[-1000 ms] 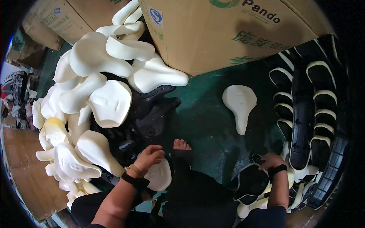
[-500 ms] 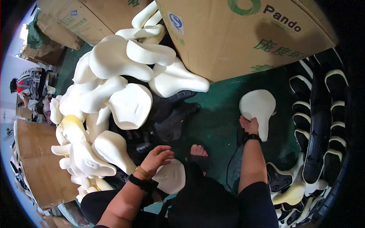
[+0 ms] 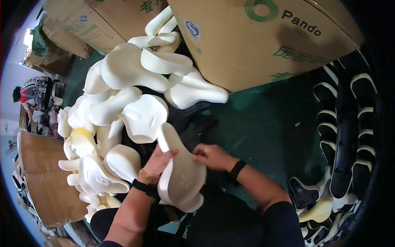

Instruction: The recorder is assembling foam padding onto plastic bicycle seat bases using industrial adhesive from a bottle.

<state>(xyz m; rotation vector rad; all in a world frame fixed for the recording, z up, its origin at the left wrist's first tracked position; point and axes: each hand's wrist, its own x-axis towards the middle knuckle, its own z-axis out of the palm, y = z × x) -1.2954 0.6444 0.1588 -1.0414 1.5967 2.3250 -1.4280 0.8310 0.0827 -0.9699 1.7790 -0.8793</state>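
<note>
A cream foam bicycle-saddle pad (image 3: pixel 181 173) is held up on edge in front of me, narrow nose pointing up. My left hand (image 3: pixel 158 162) grips its left edge, with a black band on the wrist. My right hand (image 3: pixel 212 156) holds its right side, also with a black wristband. Behind the pad, black saddle shells (image 3: pixel 187 123) lie on the green floor (image 3: pixel 263 123).
A heap of cream foam saddle pads (image 3: pixel 123 99) rises at left and centre. Large cardboard boxes (image 3: pixel 255 37) stand at the back. Stacked black saddles with cream rims (image 3: pixel 349 136) line the right side. A flat cardboard sheet (image 3: pixel 43 177) lies at left; a person (image 3: pixel 31 96) sits far left.
My right hand reached out to a cream pad lying on the green floor at right, then brought it back. Both hands now hold that pad upright in front of me.
</note>
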